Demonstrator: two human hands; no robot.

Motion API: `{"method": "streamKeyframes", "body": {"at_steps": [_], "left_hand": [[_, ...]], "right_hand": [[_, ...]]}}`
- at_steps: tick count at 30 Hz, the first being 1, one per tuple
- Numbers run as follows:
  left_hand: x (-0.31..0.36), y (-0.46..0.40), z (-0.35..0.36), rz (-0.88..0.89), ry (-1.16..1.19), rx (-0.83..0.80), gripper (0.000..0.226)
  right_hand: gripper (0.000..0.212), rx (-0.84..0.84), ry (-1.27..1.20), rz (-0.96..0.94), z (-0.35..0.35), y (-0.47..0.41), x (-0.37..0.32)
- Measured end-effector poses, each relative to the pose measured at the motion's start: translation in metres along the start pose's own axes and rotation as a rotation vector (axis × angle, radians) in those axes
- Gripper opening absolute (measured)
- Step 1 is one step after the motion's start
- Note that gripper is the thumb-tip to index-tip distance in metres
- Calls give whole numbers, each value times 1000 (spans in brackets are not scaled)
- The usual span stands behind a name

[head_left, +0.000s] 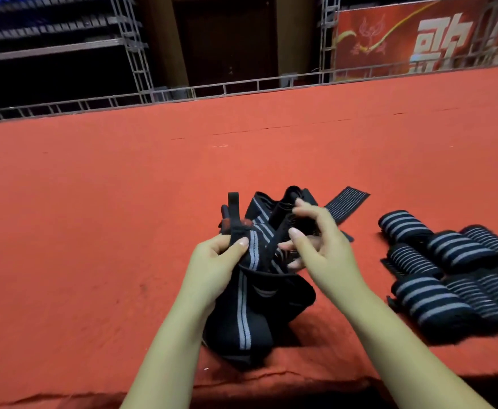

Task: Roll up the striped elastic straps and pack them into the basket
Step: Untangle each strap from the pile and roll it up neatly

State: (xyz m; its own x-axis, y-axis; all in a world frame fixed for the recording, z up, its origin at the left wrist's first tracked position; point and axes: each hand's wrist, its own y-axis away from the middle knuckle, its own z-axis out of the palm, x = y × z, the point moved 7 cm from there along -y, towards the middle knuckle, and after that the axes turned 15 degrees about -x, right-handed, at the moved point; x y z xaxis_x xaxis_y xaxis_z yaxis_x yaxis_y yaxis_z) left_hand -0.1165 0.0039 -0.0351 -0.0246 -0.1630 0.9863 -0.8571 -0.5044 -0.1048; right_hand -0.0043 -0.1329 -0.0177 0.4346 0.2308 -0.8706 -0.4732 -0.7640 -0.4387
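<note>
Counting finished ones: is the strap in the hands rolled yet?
No, unrolled: the strap hangs in loose folds between the left hand and right hand.

A single wide-angle head view looks forward and steeply down from just above the person's forearms, close enough that the left hand (212,255) and right hand (315,246) sit at centre frame, with the tangled striped strap (250,290) between their fingers. Beyond the fingertips the red cloth surface (123,178) runs away to a metal truss rail (182,93) and a red banner (419,39) at the top edge. Right of the right hand's fingers, the rolled straps (436,278) reach the frame's border.
</note>
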Motion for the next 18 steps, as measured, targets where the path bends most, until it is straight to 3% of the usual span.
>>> {"method": "streamKeyframes", "body": {"at_steps": [3, 5, 7, 11, 13, 15, 18], "left_hand": [[6, 1, -4, 34, -32, -19, 20], [8, 3, -6, 50, -50, -23, 21], [10, 6, -12, 65, -10, 2, 20], [21, 15, -41, 115, 90, 139, 21], [29, 18, -54, 152, 108, 175, 22], [37, 21, -61, 189, 121, 189, 28], [46, 23, -67, 217, 113, 213, 32]], "right_hand": [[51, -217, 445, 71, -2, -21, 11], [46, -335, 573, 141, 0, -31, 29], [31, -255, 626, 200, -9, -37, 43], [24, 109, 602, 361, -60, -33, 67], [40, 115, 572, 468, -72, -32, 80], [56, 66, 564, 455, -65, -32, 79], [45, -23, 525, 285, -35, -29, 49]]}}
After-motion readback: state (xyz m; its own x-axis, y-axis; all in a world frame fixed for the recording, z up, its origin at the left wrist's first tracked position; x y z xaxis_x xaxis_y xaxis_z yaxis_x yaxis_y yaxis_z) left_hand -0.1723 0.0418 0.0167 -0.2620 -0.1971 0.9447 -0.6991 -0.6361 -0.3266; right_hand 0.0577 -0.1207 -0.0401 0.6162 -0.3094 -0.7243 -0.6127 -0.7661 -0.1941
